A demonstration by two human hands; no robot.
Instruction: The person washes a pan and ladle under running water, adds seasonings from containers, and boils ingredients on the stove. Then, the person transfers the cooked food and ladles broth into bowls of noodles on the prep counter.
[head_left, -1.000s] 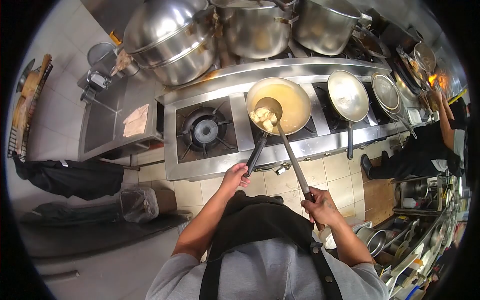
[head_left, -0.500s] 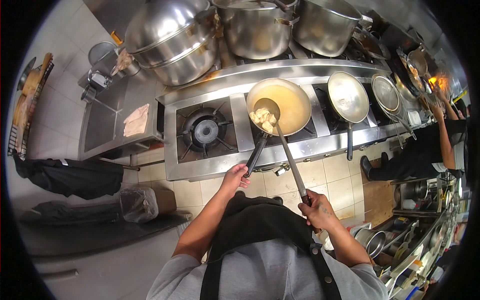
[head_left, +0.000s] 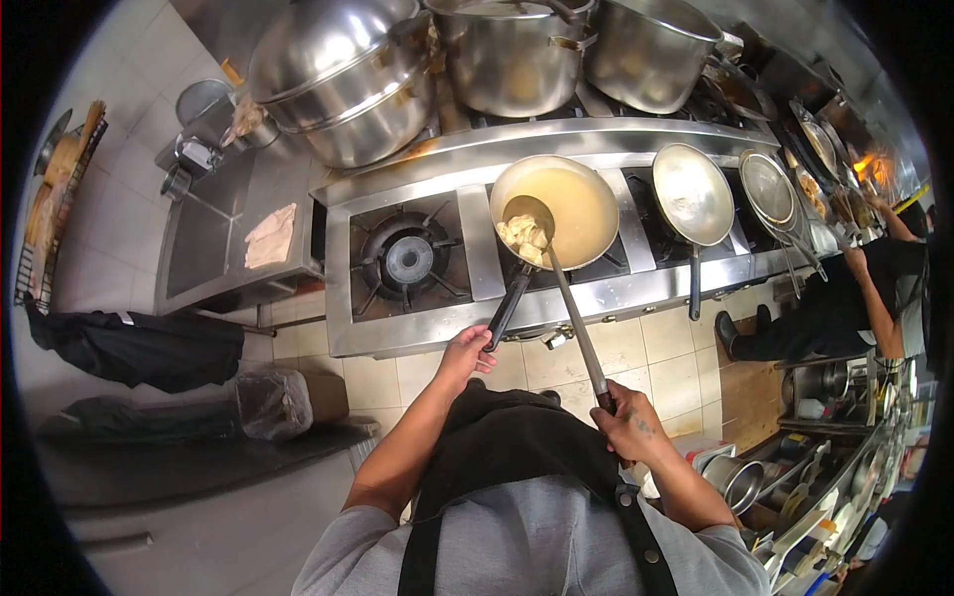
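- The left hand (head_left: 471, 355) is partly curled, its fingers at the end of the black handle (head_left: 511, 307) of the frying pan (head_left: 584, 214); how firmly it grips, I cannot tell
- The right hand (head_left: 628, 421) is closed around the grip of the ladle (head_left: 538, 209)
- The frying pan sits on the stove (head_left: 397, 339), holding pale yellow liquid (head_left: 564, 196); the ladle's bowl is in it, near the handle side, with pale chunks (head_left: 524, 238)
- An empty pan (head_left: 693, 193) lies to its right; a bare burner (head_left: 409, 259), to its left
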